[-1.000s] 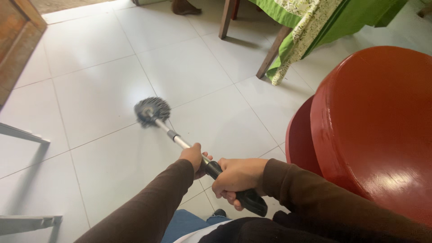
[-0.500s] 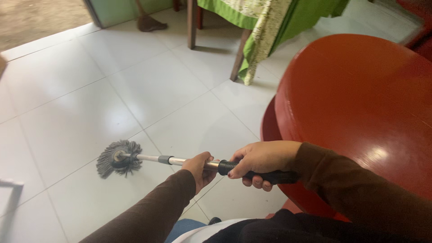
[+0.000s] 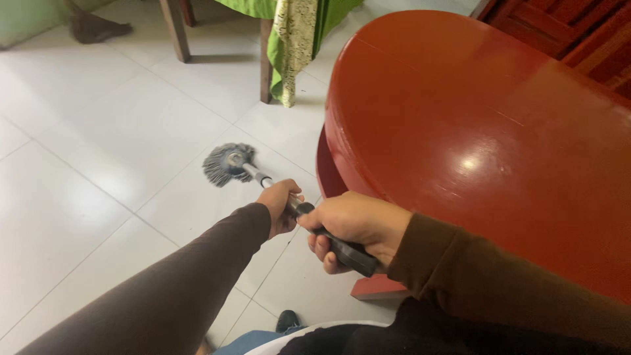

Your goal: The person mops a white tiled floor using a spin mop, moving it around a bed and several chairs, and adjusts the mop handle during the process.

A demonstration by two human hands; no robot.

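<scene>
A glossy red round table (image 3: 473,131) crowds your right side, its edge just beside your hands; beyond it a wooden table leg (image 3: 265,62) stands with a green patterned cloth (image 3: 289,46) hanging against it; the white tiled floor (image 3: 98,164) spreads to your left. Your mop (image 3: 263,179) lies slanted ahead of you, its grey fringed head (image 3: 227,164) down on a tile near the red table's base; your left hand (image 3: 279,207) is wrapped around the metal shaft, your right hand (image 3: 355,227) clenched on the black grip behind it, close together.
</scene>
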